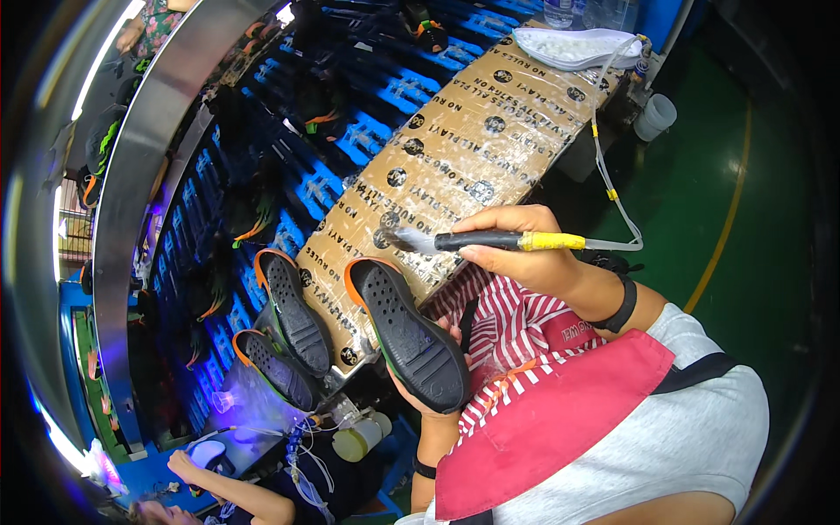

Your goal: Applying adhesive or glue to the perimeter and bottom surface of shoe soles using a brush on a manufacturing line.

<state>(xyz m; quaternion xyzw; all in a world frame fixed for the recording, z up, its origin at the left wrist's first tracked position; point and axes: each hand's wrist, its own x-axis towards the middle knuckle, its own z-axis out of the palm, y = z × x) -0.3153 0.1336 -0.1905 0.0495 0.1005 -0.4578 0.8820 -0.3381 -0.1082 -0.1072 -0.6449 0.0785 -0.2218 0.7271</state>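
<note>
My left hand (429, 404) holds a dark shoe (408, 331) from below, sole up, with its orange-rimmed heel toward the board. My right hand (521, 254) grips a brush tool (490, 241) with a black handle and yellow collar. Its pale bristle tip (411, 238) hovers just above the shoe's heel end. A thin clear tube (612, 188) runs from the tool's back end up to the right. Both hands work over a cardboard-covered board (472, 149).
Two more dark soles (293, 306) lie sole-up left of the board. A blue conveyor (262, 175) carries several dark shoes. A white insole shape (573, 44) lies at the board's far end, a pale cup (656, 115) beside it. Another person's hand (188, 464) works at lower left.
</note>
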